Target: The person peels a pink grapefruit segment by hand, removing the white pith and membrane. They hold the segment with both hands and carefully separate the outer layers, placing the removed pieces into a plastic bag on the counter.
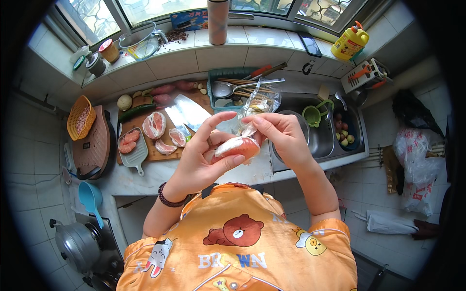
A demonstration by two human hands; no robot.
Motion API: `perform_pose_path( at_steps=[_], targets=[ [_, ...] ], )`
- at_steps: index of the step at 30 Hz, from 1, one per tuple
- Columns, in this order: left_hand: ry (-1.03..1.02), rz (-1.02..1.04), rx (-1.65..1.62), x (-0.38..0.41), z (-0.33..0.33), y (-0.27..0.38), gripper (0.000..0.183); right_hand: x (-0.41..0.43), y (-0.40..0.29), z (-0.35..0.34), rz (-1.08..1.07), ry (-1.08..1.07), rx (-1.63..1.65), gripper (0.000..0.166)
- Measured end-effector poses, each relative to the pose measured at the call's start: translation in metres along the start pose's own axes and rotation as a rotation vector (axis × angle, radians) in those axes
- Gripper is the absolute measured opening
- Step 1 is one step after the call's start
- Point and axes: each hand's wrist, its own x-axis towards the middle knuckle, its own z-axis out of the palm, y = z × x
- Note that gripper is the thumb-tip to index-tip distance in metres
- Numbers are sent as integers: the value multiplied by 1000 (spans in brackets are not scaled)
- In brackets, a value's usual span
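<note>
My left hand (204,156) holds a pink grapefruit or pomelo segment (238,147) above the counter edge. Thumb and finger of my right hand (282,134) pinch white membrane (248,128) at the segment's upper end. A wooden cutting board (169,154) carries a larger partly peeled piece of the fruit (154,125), smaller segments (166,147) and wide metal blades (191,111). Peeled pink flesh (129,142) lies in a pale ridged dish with a handle (136,157) at the board's left end.
A green cucumber (134,112) and purple-skinned roots (164,90) lie at the board's back. Behind my hands stands a teal basket (211,87) with a ladle (222,89) and chopsticks. A steel sink (324,143) is at right; a yellow basket (72,123) and pot (77,247) are at left.
</note>
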Motion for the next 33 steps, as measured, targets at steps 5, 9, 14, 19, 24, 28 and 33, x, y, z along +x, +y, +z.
perform_pose_path(
  at_steps=[5,9,14,19,24,28,33],
  targets=[
    [-9,-207,-35,1,-6,10,77,4,-14,0,-577,100,-626,33],
    [-18,-145,48,3,-11,1,82,-1,-27,11,-550,-263,-757,34],
    [45,-220,9,3,-16,8,85,1,-9,11,-357,-227,-486,22],
    [177,-78,-142,-3,-25,-4,82,-1,9,19,-124,4,-63,19],
    [261,-139,-255,-7,-9,-21,45,-6,17,39,-162,204,40,17],
    [322,-72,-274,-7,-5,-31,28,-8,24,49,-342,257,-172,17],
    [295,-36,-86,-9,-1,-27,28,-6,10,43,-493,265,-577,21]
  ],
)
